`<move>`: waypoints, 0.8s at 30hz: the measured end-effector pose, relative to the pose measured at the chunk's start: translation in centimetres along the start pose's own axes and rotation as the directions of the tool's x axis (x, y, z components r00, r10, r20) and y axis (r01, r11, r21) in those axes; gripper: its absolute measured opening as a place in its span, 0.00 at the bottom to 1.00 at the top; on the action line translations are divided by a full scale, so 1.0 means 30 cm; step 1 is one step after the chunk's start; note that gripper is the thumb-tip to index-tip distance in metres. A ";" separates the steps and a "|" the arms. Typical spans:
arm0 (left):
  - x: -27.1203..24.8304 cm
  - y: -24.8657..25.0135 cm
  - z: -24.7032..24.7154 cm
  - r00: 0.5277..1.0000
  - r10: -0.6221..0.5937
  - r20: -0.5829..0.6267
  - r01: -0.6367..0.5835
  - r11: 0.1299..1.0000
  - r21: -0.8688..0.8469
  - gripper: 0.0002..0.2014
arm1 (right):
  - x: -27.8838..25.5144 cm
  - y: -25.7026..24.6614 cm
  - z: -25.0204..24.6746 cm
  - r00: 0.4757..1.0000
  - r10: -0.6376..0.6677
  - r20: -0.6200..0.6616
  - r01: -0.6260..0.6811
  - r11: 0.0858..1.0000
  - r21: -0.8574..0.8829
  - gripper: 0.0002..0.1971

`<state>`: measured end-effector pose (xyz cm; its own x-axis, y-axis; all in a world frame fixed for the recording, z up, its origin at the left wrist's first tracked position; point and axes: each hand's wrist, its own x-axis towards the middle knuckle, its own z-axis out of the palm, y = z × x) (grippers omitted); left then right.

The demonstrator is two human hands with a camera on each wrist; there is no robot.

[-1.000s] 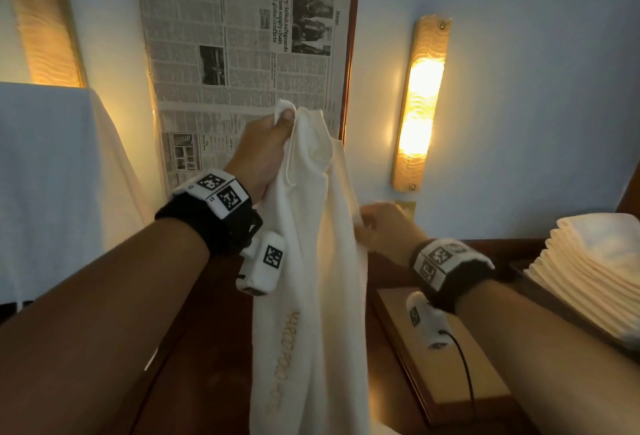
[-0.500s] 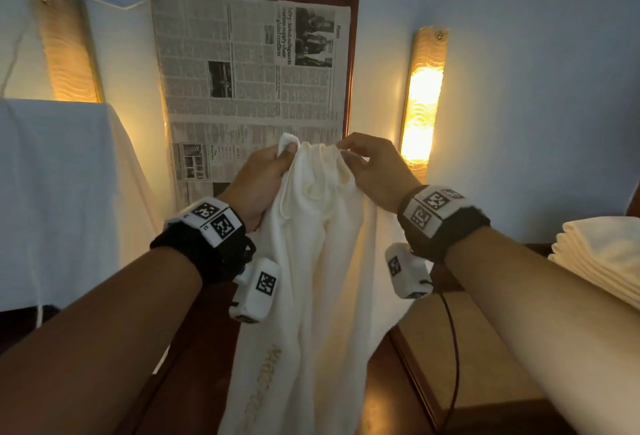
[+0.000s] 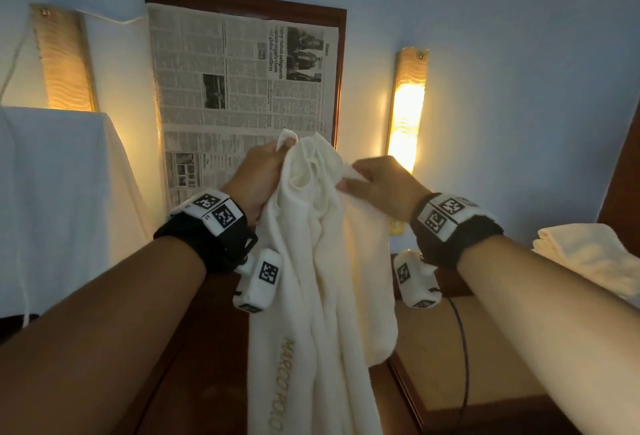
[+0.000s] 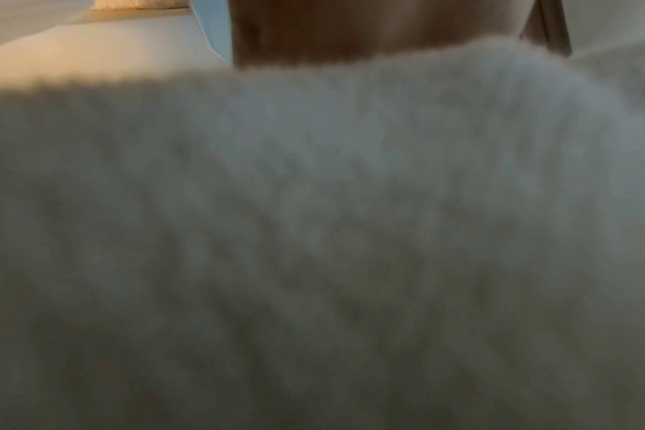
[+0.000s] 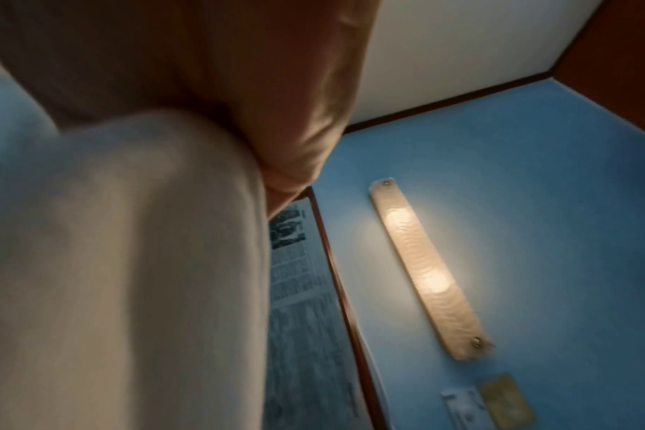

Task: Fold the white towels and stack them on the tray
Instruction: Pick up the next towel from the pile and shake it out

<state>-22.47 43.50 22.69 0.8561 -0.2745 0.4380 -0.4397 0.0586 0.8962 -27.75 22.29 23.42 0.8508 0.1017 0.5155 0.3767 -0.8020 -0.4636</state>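
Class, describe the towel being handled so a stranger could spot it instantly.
Start at the newspaper on the blue wall. Just below, the left hand and right hand hold up a hanging white towel. Unlike the folded towels stacked at right, it dangles unfolded, with gold lettering.

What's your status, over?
Left hand and right hand both pinch the towel top, held up, unfolded. Folded stack waits right. Nothing blocking.
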 end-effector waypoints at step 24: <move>0.027 0.133 -0.121 0.923 0.116 0.366 -0.138 0.990 0.033 0.16 | 0.062 0.095 -0.151 0.937 0.135 -0.323 -0.006 0.929 0.371 0.08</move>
<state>-22.55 47.00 26.86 0.6398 -0.5980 0.4828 -0.5620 0.0645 0.8246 -26.76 17.53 26.33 0.7295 -0.2027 0.6532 0.4810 -0.5270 -0.7007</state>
